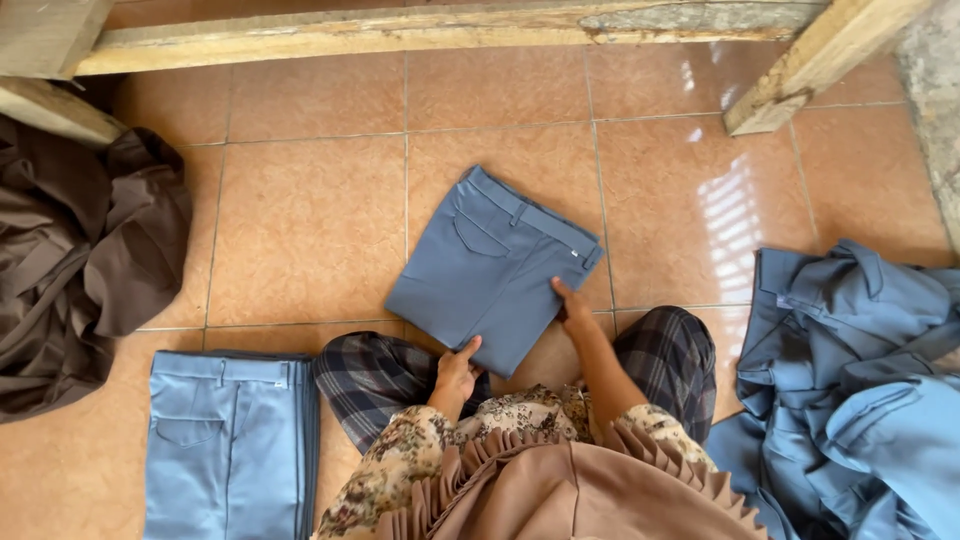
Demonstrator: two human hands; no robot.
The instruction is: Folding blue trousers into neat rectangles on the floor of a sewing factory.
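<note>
- Head view, looking down: folded blue trousers (492, 268) lying flat on the tiled floor (310, 230), just ahead of the crossed legs in plaid.
- Left hand (456, 372) at the near bottom edge of the folded trousers, fingers curled together and thumb up against the cloth edge, pinching or pressing it.
- Right hand (572, 303) resting on the right-hand edge, fingers together and laid flat on the fabric.
- Likely soft, light and limp: smooth woven cloth, not slippery on tile, nothing fragile; apt to sag and unfold if lifted by one corner.
- Best taken along two opposite folded edges, or with flat palms beneath, near the thicker waistband end for firmness.
- Neat stack of blue trousers (228, 445) to the left, touching the knee.
- Loose heap of blue garments (860, 370) to the right; brown cloth pile (80, 260) far left.
</note>
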